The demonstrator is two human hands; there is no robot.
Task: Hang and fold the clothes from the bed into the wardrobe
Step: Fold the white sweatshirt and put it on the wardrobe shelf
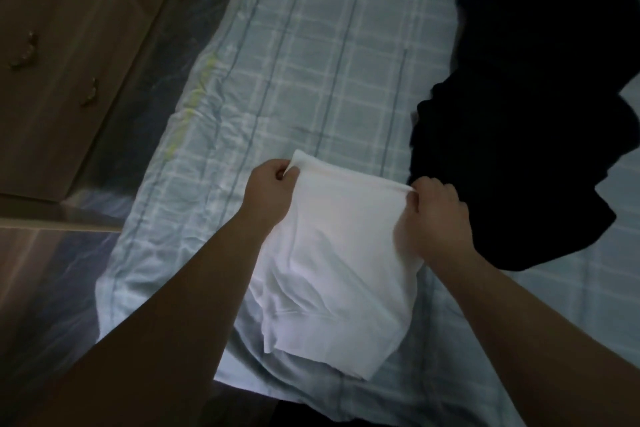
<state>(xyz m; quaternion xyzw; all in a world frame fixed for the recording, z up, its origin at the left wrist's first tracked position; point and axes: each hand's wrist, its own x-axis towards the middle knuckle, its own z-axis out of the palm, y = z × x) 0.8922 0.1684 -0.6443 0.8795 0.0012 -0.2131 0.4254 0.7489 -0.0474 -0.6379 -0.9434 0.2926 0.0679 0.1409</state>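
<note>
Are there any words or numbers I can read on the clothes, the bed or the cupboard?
None can be read.
White cloth, pinched by the left hand and right hand: plain, no print showing.
Black clothes: too dark to show any label.
Bed: only a check pattern, plus yellow marks near its edge, too blurred to read.
Cupboard: bare wood and handles.

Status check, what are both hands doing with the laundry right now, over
Left hand and right hand each pinch a top corner of the white garment. Dark clothes lie unfolded on the bed. Nothing in the way.
</note>
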